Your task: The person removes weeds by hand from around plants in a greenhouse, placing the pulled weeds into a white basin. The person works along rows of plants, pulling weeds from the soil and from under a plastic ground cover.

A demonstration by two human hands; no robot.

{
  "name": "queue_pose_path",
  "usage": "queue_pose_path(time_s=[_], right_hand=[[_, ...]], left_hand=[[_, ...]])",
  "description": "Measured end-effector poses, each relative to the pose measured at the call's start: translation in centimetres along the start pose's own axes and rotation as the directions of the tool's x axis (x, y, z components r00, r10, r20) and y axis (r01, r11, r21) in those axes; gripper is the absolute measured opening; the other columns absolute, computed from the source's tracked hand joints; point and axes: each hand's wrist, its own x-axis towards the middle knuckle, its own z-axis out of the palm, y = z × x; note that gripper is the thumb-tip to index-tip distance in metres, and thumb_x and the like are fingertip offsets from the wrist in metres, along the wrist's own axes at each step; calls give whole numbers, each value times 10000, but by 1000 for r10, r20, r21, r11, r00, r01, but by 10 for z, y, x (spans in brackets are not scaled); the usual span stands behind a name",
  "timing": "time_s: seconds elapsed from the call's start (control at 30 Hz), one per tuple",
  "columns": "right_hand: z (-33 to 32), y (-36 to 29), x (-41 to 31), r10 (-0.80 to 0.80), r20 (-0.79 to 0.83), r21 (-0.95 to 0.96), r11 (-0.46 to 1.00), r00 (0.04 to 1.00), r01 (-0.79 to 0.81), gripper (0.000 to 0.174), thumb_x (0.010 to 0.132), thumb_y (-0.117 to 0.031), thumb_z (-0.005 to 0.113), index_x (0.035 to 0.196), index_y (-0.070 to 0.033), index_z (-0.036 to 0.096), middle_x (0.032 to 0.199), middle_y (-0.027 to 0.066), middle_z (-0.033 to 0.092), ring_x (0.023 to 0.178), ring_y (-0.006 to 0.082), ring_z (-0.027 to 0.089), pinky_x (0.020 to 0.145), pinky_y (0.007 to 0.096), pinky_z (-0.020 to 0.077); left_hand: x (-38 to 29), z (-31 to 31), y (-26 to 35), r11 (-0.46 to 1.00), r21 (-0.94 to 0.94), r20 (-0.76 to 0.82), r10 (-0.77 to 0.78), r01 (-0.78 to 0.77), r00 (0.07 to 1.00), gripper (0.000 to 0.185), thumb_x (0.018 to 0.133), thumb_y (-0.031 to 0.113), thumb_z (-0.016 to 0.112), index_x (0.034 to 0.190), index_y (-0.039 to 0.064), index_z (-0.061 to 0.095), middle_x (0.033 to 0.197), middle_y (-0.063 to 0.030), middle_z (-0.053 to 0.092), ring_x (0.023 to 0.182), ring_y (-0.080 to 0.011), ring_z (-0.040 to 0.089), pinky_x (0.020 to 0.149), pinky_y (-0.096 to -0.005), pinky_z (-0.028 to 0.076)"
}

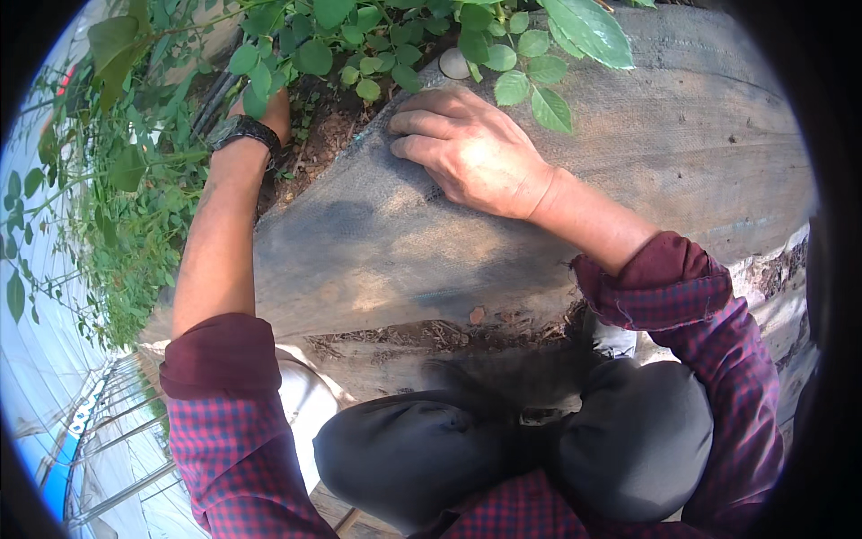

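My left hand (pixel 276 114), below a wrist with a black watch (pixel 244 135), reaches in among the leafy rose-like plants (pixel 316 57). Leaves hide its fingers, so what they touch cannot be seen. Close by it runs a dark pipe (pixel 219 101) over brown soil (pixel 323 138). My right hand (pixel 471 148) lies back-up on a grey-brown woven ground cover (pixel 404 249), its fingers bent at the edge beside the soil. Whether they pinch the fabric is not visible; the thumb is hidden. Just beyond the knuckles sits a pale round object (pixel 454 64), partly under leaves.
Leafy stems (pixel 135 222) crowd the left side and overhang the top. My bent knees (pixel 411 458) in dark trousers are close below the ground cover. A strip of soil and dry debris (pixel 431 333) crosses in front of them. White sheeting (pixel 40 323) with metal bars rises at far left.
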Motion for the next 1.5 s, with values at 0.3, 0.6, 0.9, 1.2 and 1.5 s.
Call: queue_pose_path(time_s=[0.3, 0.6, 0.9, 1.2, 1.5], right_hand=[[5, -3, -1, 91, -19, 113, 990, 996, -88, 287, 795, -80, 686, 1076, -123, 728, 1282, 13, 656, 1266, 254, 568, 1025, 393, 518], [6, -2, -3, 85, -26, 64, 994, 996, -83, 229, 830, -90, 662, 1045, -119, 735, 1285, 24, 661, 1281, 271, 560, 995, 396, 546], [8, 1, -3, 19, -51, 42, 999, 999, -17, 173, 901, -149, 592, 1007, -111, 724, 1219, 54, 669, 1257, 286, 565, 1077, 418, 471], [10, -2, -1, 103, -34, 120, 988, 994, -98, 229, 811, -76, 660, 1022, -110, 740, 1259, 25, 670, 1251, 267, 577, 981, 395, 549], [6, -2, -2, 107, -8, 98, 990, 994, -106, 218, 901, -133, 599, 1067, -130, 740, 1274, 40, 655, 1247, 317, 580, 1041, 430, 537]], left_hand=[[19, -9, 7, 985, 107, 208, 111, -135, 972, 388, 902, 284, 716, 1188, 26, 669, 1161, -202, 702, 1109, -400, 675, 920, -460, 553], [14, 2, 29, 988, 157, -48, 17, -9, 999, 292, 849, 247, 765, 1041, 32, 713, 972, -206, 741, 947, -399, 719, 795, -489, 575], [43, -2, -40, 973, 53, -34, 226, -224, 973, 219, 1011, 214, 605, 1173, 71, 639, 1200, -95, 701, 1002, -297, 674, 810, -480, 540], [13, -30, 7, 978, 132, 397, 100, -165, 912, 351, 850, 236, 737, 1170, 93, 729, 1163, -161, 730, 1132, -366, 675, 998, -449, 527], [11, -9, 32, 927, 364, 174, 33, -95, 984, 233, 814, 130, 706, 1008, 17, 766, 1028, -231, 746, 972, -406, 733, 805, -460, 606]])
